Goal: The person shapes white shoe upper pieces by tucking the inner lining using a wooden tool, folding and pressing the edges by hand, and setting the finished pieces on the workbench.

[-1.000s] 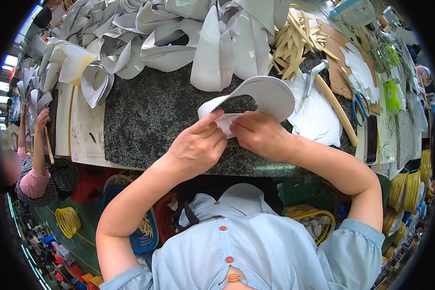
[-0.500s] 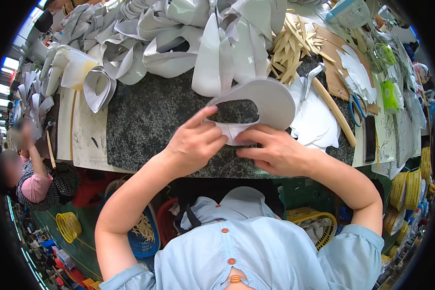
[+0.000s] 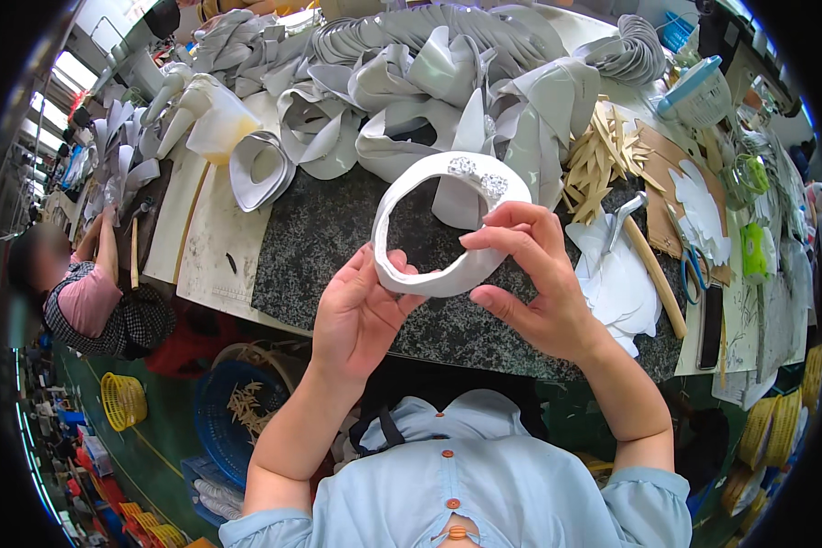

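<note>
Above the dark speckled work mat (image 3: 324, 247), my left hand (image 3: 356, 306) is closed on the lower left edge of a white shoe upper (image 3: 402, 187). The upper is held tilted, its round opening facing me, with two sparkly silver ornaments (image 3: 478, 175) on its far side. My right hand (image 3: 543, 283) is at the upper's right side, thumb and fingers spread apart. Its index finger lies across the edge of the upper, and the thumb is apart below it. More grey-white shoe uppers (image 3: 402, 137) are heaped just beyond.
Right of the mat are white cut pieces (image 3: 616, 288), a wooden-handled hammer (image 3: 653, 265), blue-handled scissors (image 3: 694, 274), a phone (image 3: 711, 327) and tan pointed pieces (image 3: 607, 151). At left are a plastic jug (image 3: 219, 123) and a co-worker (image 3: 87, 301). Below stands a blue basket (image 3: 215, 411).
The upper has been turned over and tipped up, bringing the ornaments into view. My left hand has shifted beneath its edge; the right hand has moved up and opened. The view has shifted.
</note>
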A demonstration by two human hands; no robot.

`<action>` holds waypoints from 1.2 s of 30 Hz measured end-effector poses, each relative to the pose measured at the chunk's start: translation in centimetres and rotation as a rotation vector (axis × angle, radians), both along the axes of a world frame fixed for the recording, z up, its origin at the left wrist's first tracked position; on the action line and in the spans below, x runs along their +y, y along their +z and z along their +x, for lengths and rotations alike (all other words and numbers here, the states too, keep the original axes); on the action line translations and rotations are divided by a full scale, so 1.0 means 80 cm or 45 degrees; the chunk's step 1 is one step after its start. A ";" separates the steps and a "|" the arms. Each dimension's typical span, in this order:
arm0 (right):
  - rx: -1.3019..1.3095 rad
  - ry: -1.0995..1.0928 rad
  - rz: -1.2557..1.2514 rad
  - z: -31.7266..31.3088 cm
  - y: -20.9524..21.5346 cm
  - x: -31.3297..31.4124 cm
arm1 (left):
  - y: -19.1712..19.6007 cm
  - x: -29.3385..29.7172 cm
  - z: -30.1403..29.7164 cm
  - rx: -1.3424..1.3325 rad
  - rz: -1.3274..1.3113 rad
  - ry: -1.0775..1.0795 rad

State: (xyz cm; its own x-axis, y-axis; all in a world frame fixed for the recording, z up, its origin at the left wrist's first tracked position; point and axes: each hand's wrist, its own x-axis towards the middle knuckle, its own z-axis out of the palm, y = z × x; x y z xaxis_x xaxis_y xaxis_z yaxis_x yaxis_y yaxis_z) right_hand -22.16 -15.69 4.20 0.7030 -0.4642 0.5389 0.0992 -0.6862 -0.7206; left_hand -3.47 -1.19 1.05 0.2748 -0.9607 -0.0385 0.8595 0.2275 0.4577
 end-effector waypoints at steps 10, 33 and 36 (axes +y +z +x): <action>0.059 0.871 1.174 0.005 0.005 -0.049 | 0.035 0.004 0.020 -1.534 0.202 0.348; 0.169 0.190 0.680 -0.019 -0.072 -0.004 | -0.036 0.067 0.022 -2.889 -0.362 0.046; 0.318 0.021 0.846 -0.021 -0.084 -0.016 | -0.042 0.074 0.019 -2.948 -0.352 0.199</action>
State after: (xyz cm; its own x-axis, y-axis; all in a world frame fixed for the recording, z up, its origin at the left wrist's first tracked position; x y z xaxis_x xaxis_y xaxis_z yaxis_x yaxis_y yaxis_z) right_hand -23.80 -16.97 -2.52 0.7781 -0.6273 -0.0330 -0.1170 -0.0931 -0.9888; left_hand -1.93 4.77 -2.33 -0.3001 -0.8619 0.4087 -0.8743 0.4198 0.2435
